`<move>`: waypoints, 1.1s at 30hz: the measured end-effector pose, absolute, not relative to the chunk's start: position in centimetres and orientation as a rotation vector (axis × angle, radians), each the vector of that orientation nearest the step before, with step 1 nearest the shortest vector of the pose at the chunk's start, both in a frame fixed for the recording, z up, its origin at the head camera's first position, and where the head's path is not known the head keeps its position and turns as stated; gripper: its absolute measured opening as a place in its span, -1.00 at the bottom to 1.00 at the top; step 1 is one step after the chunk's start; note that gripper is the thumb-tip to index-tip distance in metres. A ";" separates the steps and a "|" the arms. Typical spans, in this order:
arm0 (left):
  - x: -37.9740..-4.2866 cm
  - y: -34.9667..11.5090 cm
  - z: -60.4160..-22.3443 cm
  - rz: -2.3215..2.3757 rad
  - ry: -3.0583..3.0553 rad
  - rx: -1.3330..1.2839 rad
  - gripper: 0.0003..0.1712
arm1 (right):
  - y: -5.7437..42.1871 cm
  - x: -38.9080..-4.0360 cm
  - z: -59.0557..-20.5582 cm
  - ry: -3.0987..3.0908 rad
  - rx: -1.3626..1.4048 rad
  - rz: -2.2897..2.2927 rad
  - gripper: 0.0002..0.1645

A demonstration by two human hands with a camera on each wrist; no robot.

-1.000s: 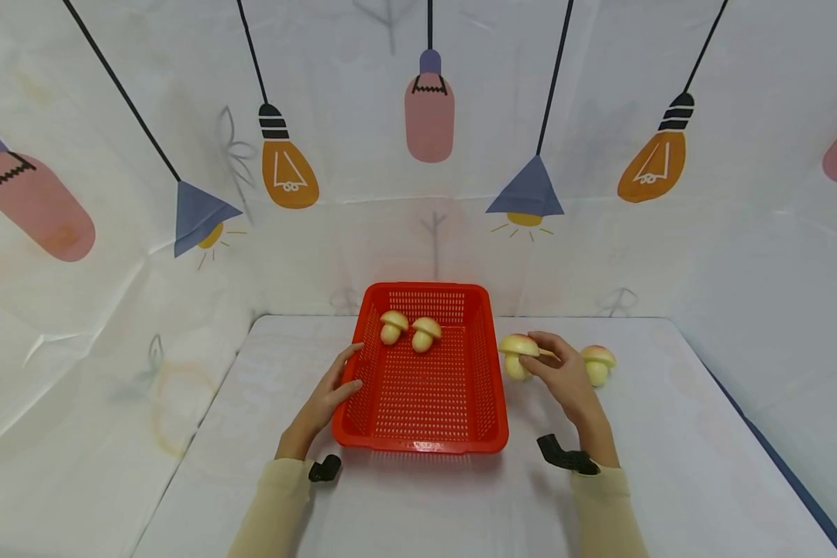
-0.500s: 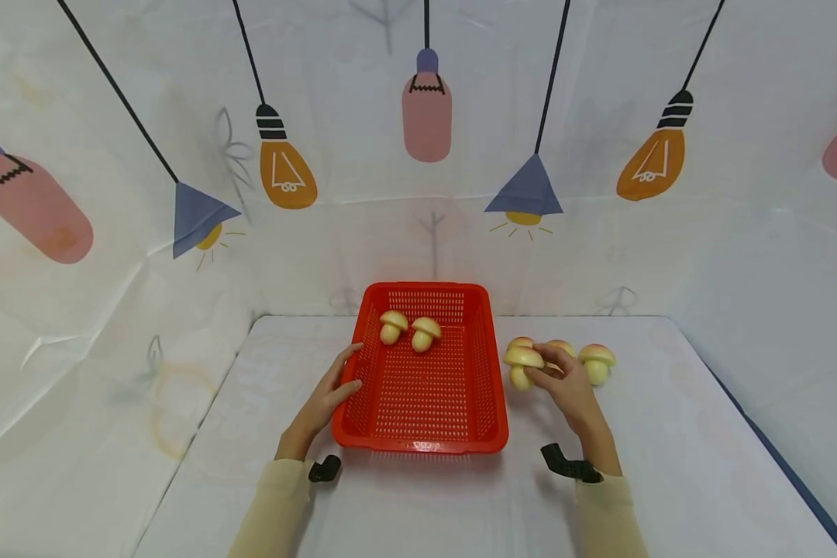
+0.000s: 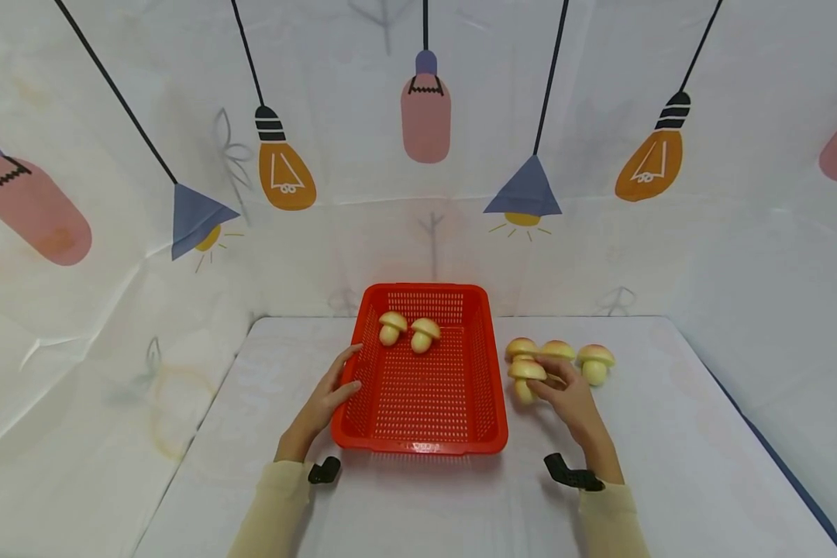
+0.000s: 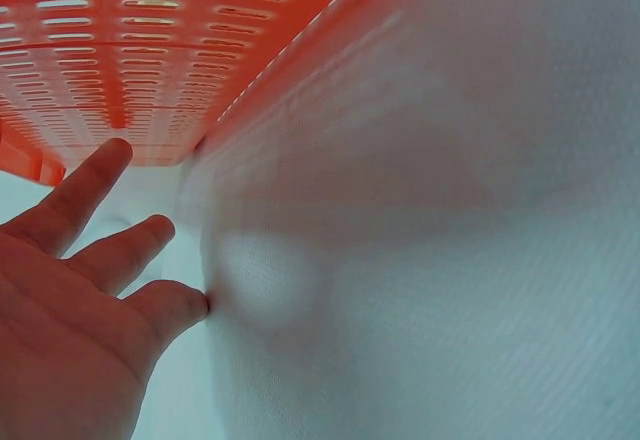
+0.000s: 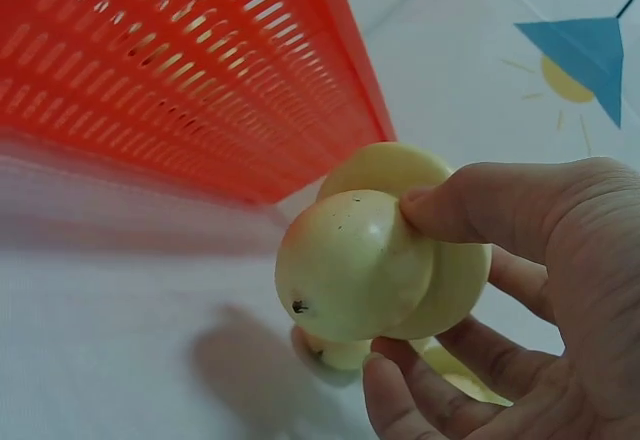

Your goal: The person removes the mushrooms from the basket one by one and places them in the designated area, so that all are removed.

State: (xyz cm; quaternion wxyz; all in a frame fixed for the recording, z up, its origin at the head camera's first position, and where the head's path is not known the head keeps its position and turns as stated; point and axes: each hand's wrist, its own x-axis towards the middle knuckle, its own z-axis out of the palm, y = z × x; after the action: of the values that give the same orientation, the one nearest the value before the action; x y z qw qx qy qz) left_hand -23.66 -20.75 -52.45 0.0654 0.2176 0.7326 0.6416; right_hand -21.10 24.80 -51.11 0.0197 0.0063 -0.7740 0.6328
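My right hand [image 3: 573, 399] pinches a pale yellow toy mushroom [image 3: 528, 370] by thumb and fingers, just right of the red basket [image 3: 425, 447]. In the right wrist view the rounded stem end of this held mushroom [image 5: 350, 265] faces the camera, a dark spot on it. Right behind it stand two more toy mushrooms, a left one [image 3: 520, 346] and a middle one [image 3: 559, 348]; a third mushroom [image 3: 595, 363] stands farther right. My left hand [image 3: 324, 403] rests on the basket's left rim; in the left wrist view several of its fingers [image 4: 90, 185] extend loosely beside the slotted wall.
Two toy mushrooms, a left one [image 3: 392, 328] and a right one [image 3: 425, 335], lie in the basket's far part. The white table [image 3: 418, 519] ends at a cloth backdrop [image 3: 363, 240] printed with lamps. Black straps cross both wrists.
My right hand has drawn the held mushroom nearer to me and slightly right, so the mushrooms behind it now show. My left hand and the basket stay put.
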 end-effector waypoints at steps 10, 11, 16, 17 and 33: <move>-23.6 -20.7 -52.4 1.931 2.223 0.651 -0.23 | 25.1 -21.2 -52.4 -2.476 -0.091 1.959 -0.28; -23.6 -20.7 -52.4 1.932 2.221 0.657 -0.23 | 25.1 -21.1 -52.5 -2.483 -0.098 1.967 -0.27; -23.6 -20.8 -52.5 1.928 2.220 0.661 -0.24 | 25.1 -21.0 -52.7 -2.498 -0.132 1.987 -0.23; -23.6 -20.7 -52.4 1.928 2.219 0.659 -0.24 | 25.1 -20.9 -52.7 -2.499 -0.136 1.988 -0.23; -23.6 -20.7 -52.3 1.936 2.210 0.642 -0.23 | 25.3 -21.2 -53.5 -2.497 -0.124 2.002 -0.24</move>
State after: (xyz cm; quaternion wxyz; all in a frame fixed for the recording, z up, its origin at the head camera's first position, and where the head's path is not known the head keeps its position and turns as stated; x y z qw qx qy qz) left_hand -23.57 -20.68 -52.30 0.0668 0.2130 0.7332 0.6423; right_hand -21.17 25.31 -53.48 -0.0305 -0.0387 -0.7792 0.6248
